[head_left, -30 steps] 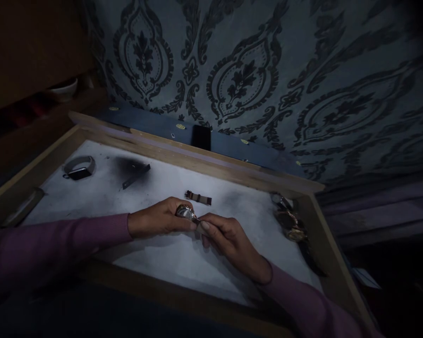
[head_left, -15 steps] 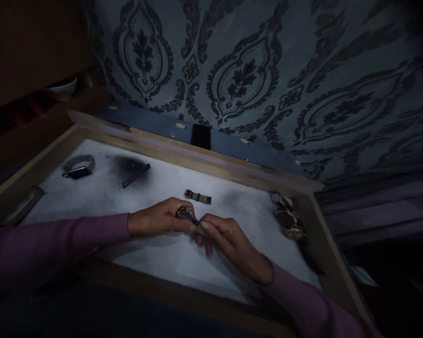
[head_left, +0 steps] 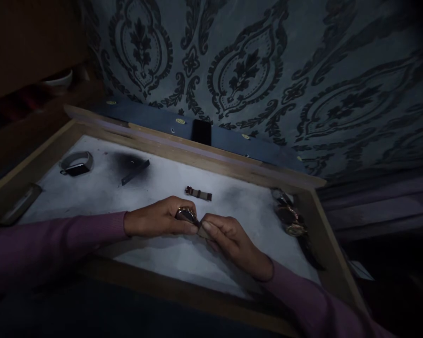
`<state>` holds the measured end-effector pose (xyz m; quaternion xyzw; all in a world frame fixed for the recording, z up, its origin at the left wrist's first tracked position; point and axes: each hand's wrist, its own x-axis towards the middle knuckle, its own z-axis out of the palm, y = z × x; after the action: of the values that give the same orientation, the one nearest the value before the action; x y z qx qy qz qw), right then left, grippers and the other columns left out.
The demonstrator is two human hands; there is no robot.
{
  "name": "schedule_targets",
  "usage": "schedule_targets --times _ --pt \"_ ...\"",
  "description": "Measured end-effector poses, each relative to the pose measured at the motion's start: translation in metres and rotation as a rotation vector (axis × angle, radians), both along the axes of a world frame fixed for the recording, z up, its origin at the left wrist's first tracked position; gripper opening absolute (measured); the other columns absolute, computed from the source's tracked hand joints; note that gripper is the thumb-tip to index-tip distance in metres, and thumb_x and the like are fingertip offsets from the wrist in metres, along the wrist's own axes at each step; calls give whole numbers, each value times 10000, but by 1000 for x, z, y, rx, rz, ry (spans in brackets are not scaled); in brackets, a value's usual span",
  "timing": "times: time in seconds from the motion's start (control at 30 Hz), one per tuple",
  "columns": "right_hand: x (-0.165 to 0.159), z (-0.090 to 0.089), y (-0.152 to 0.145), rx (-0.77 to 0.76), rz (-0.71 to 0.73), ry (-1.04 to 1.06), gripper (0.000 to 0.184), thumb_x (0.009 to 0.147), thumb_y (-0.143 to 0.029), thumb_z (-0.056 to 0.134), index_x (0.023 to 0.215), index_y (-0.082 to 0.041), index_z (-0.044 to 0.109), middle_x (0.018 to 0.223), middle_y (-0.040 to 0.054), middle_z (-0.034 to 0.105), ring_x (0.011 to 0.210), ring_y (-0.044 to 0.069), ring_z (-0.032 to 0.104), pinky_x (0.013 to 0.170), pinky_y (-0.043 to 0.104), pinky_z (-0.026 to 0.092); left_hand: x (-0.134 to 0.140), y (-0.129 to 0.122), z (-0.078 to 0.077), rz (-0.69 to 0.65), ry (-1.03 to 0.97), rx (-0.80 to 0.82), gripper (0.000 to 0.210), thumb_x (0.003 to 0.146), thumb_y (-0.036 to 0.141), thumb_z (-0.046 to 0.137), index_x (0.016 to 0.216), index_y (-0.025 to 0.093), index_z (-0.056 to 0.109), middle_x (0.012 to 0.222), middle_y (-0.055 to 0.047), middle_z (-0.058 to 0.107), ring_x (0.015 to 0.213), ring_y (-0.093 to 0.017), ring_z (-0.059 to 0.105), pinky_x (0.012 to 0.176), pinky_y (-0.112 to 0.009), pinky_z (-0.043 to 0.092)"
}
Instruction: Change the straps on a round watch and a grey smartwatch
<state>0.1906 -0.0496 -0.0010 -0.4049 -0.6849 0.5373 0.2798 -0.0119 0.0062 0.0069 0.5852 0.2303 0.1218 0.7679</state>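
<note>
OK, working over tray (head_left: pixel 155 143) w/ L hand (head_left: pixel 158 217) wrapped closed, R hand (head_left: pixel 232 239) pinched tight. Can see phone (head_left: pixel 201 132) behind tray's far wall, smartwatch (head_left: pixel 79 165) nr tray's back L corner. Over tray's mid: holding watch (head_left: pixel 186 215) in L, bit of strap (head_left: pixel 205 232) in R; can't tell if joined. See loose band (head_left: pixel 199 193) on tray floor, nr mid.

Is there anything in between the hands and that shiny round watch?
Nothing visible blocks the left hand, which holds the watch directly. The right hand pinches what looks like a strap piece, between that hand and the watch. The loose strap lies on the white surface beyond, not between.
</note>
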Motion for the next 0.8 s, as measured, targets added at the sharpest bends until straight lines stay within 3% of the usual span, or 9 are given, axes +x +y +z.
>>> schedule_targets --times 0.2,0.33,0.43,0.57,0.67,0.8 --pt "0 0 -8 471 -21 -323 321 1006 -237 329 699 -210 418 570 -43 395 453 89 383 475 243 285 1 -4 1 -10 -12 -41 197 831 274 620 746 168 478 530 103 382 466 -53 301 449 -191 233" --pt "2 -4 -11 564 -36 -419 285 975 -162 331 701 -221 385 536 -54 370 429 94 348 448 252 248 2 -6 0 12 11 -34 196 832 277 609 740 170 472 536 105 370 469 -54 297 448 -194 228" --pt "0 -4 -11 522 -53 -405 273 965 -156 337 706 -222 394 543 -51 383 437 98 357 461 252 269 3 -5 1 35 42 17 187 826 264 608 735 167 477 549 102 363 485 -55 291 459 -193 231" --pt "-5 0 -9 308 -107 -241 318 994 -268 342 687 -216 408 575 -36 391 473 101 381 478 240 301 2 -4 1 55 32 63 212 832 287 611 726 166 473 571 92 369 513 -60 305 477 -194 248" --pt "-9 1 -8 145 -147 -110 354 997 -330 357 664 -214 394 558 -46 342 475 97 331 451 230 270 2 -3 0 70 20 72 220 835 296 609 729 164 468 579 91 365 521 -62 303 484 -196 251" --pt "-10 0 -9 57 -164 -60 379 992 -397 373 660 -214 396 544 -56 314 468 92 288 433 225 244 3 -3 -1 74 36 99 207 842 282 594 729 165 466 590 89 356 529 -65 301 495 -199 253"
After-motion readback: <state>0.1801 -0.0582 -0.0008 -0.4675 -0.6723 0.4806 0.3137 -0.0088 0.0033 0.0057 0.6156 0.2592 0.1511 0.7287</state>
